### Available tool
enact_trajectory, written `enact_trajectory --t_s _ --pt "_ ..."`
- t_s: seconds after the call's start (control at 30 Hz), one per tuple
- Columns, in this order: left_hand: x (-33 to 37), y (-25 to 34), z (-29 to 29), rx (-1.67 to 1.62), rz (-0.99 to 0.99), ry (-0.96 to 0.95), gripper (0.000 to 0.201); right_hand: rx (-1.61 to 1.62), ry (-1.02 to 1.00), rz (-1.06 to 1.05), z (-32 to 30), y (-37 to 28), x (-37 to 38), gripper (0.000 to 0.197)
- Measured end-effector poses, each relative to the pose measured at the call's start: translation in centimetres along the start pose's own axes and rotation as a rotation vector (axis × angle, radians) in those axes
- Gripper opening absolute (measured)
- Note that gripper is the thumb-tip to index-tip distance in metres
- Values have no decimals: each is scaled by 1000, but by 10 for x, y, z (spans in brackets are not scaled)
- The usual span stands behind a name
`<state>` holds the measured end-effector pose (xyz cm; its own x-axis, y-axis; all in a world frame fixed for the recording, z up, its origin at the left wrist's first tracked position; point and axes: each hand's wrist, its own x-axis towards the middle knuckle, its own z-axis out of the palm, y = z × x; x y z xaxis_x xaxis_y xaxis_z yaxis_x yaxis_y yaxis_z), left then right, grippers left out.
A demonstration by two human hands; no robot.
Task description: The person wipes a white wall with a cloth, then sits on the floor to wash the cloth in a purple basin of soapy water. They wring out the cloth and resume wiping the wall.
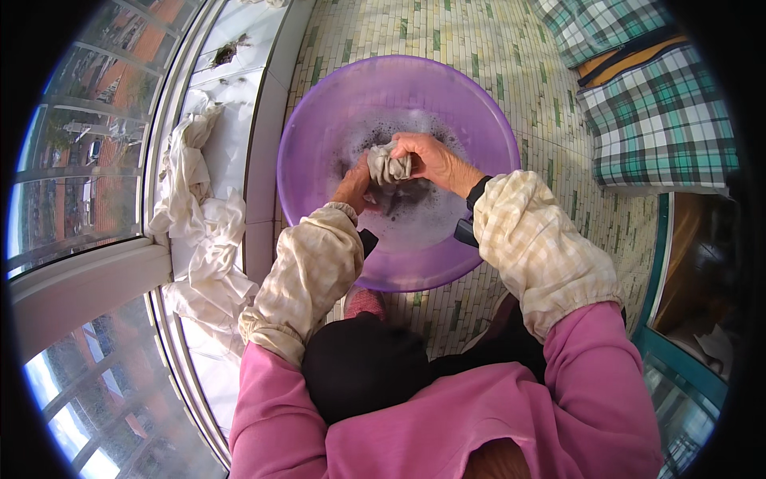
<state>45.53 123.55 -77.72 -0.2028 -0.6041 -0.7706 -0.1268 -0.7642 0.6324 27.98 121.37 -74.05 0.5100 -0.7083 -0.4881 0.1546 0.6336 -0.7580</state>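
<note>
Between my hands is a bunched, wet, off-white cloth [390, 164], held above the soapy water [415, 227] of a round purple basin [351, 84]. My left hand [355, 185] closes on the cloth's left side, its fingers partly hidden. From the right, my right hand [431, 157] grips the top and right side of the cloth, thumb and fingers pressed together. Grey, dirty water and white suds lie under both hands. Cream checked sleeve covers sit over my forearms, with a dark band at each wrist.
Crumpled white cloths [211, 239] lie along the white tiled ledge [227, 92] by the windows at left. Green plaid fabric [662, 112] hangs at the right, above a teal-framed cabinet [654, 263]. The basin stands on a tiled floor [550, 120], close to my feet.
</note>
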Motion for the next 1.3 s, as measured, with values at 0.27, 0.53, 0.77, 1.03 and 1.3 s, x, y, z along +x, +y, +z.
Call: enact_trajectory --t_s 0.27,0.53,0.77,1.03,1.3 --pt "-7 10 54 22 546 121 53 535 267 9 -15 12 3 35" --pt "-13 8 65 552 891 419 30 544 454 57 -6 37 21 22" --pt "21 18 28 686 604 457 35 111 424 118 6 48 9 27" --pt "57 -5 -24 844 342 695 46 -71 549 328 -13 53 -7 49" --pt "6 7 58 476 455 136 56 376 311 -170 -30 65 11 33"
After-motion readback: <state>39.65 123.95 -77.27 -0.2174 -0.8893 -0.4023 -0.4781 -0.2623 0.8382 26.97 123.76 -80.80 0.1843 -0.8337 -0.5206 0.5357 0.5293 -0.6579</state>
